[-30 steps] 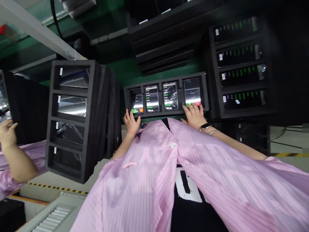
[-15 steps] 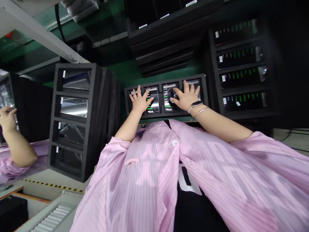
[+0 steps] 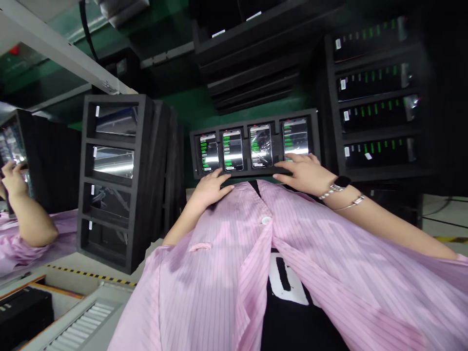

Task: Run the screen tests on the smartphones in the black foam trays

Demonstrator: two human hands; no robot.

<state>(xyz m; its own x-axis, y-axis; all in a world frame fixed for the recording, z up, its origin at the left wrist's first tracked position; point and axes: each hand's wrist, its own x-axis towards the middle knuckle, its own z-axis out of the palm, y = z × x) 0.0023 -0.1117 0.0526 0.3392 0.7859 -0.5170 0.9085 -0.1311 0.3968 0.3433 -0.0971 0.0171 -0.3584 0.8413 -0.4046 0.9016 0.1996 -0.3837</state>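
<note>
The relation that matters here is between the right hand [image 3: 303,173] and the rightmost phone [image 3: 295,136]. The phone lies on the far side of the fingers, pointing away from the body, and its long axis runs near to far. One fingertip overlaps its near end; whether it presses the glass or hovers over it, I cannot tell. Of the two hands, the right is clearly nearer to this phone. Its fingers are apart and hold nothing, with the others spread at the tray's near edge.

The left hand [image 3: 210,189] is at the near rim, in front of the leftmost phone [image 3: 209,152] and the second phone [image 3: 232,148]. Its fingers are also apart and clasp nothing; contact with the rim is unclear. The third phone [image 3: 261,145] lies between the two hands, beyond both.

All four phones sit face up, side by side, each in its own compartment of a black tray [image 3: 278,146] whose length runs left to right on the green surface [image 3: 193,109]. Their screens are lit, with rows of green and pale text too small to read, pale labels near the bottom and bright glare across the glass.

To the left stands a tray stack [image 3: 133,141]; far left is another person's hand [image 3: 14,183].
</note>
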